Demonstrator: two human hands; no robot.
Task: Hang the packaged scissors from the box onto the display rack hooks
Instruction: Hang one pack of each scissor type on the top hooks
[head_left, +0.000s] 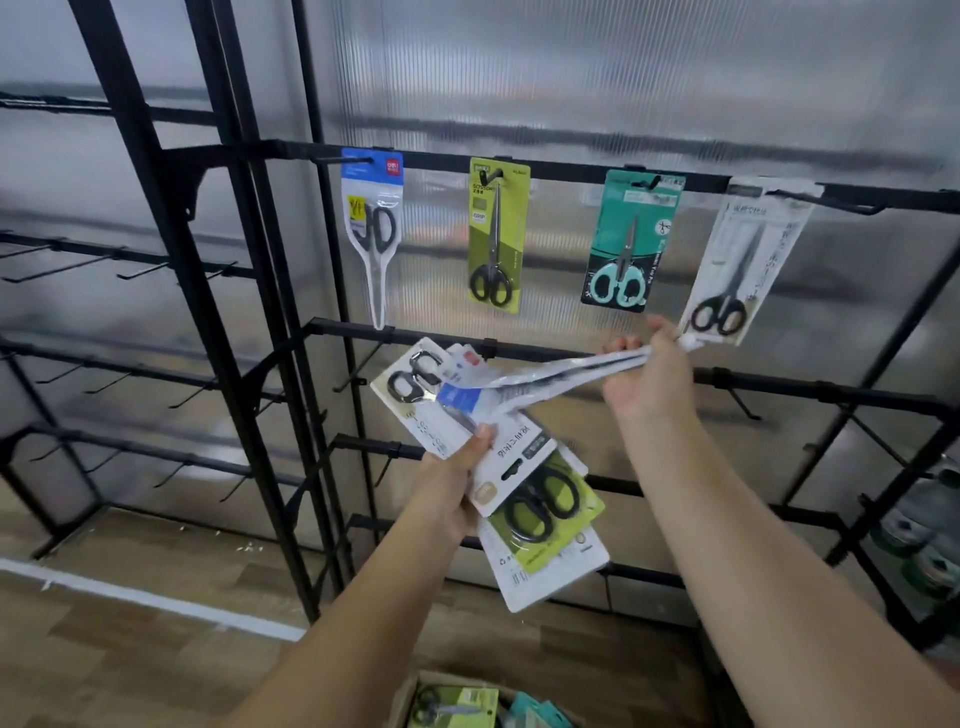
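A ribbed translucent wall panel (597, 78) backs a black display rack (249, 291) that stands on a wood-look floor (130, 654). Four packs hang from hooks on the rack's top bar: a blue-topped pack (372, 228) at the left, then a lime-green pack (497, 234), a teal pack (628, 244) and a white pack (743, 260) at the right. Lower hooks are bare. In front of the rack, the left hand (452, 488) is closed around a fanned bundle of packaged scissors (524, 499). The right hand (649, 374) pinches one end of a clear-wrapped pack (561, 374), seen edge-on, whose other end lies on the bundle. At the near bottom edge, a cardboard box (457, 701) holds more green and teal packs.
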